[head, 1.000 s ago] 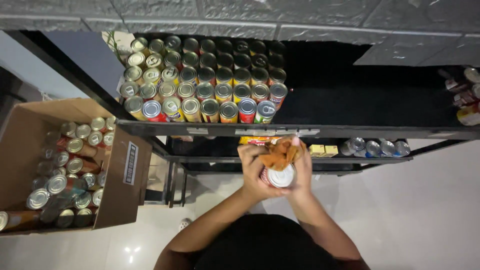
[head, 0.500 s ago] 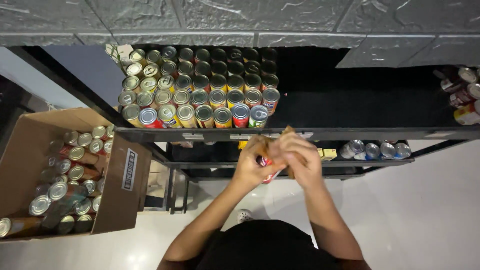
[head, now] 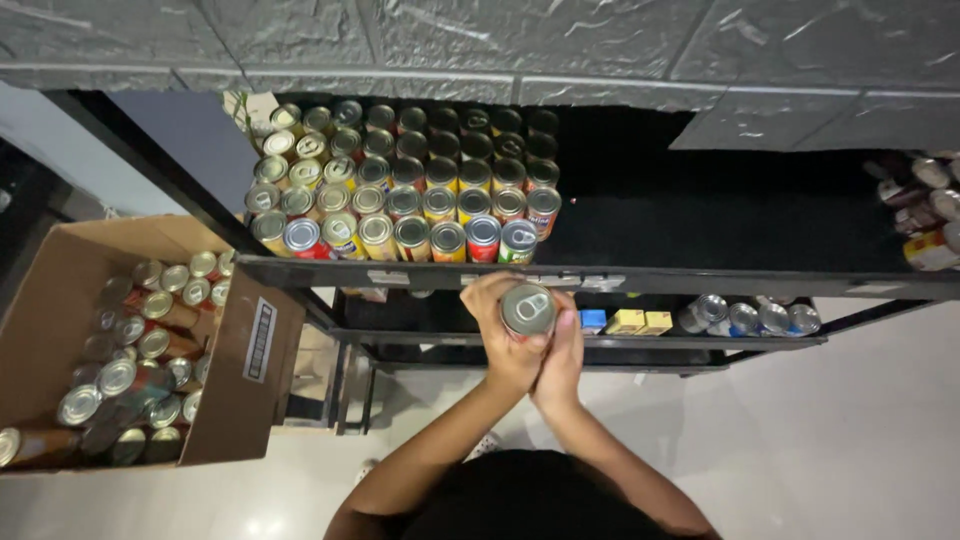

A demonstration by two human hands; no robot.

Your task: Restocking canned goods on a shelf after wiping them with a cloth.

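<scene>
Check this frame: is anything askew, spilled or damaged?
Nothing spilled or damaged. Only the silver-topped tins in the brown cardboard box lie jumbled and tilted, unlike the upright rows on the black metal shelf. Both hands hold one round tin can.

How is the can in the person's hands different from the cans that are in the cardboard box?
The can in the hands is single and held upright in the air by both the left hand and the right hand, in front of the black shelf. The cans in the box are many, packed close together inside the cardboard box, and no hand touches them. Some of them lean or lie on the side. Both have round silver tops.
</scene>
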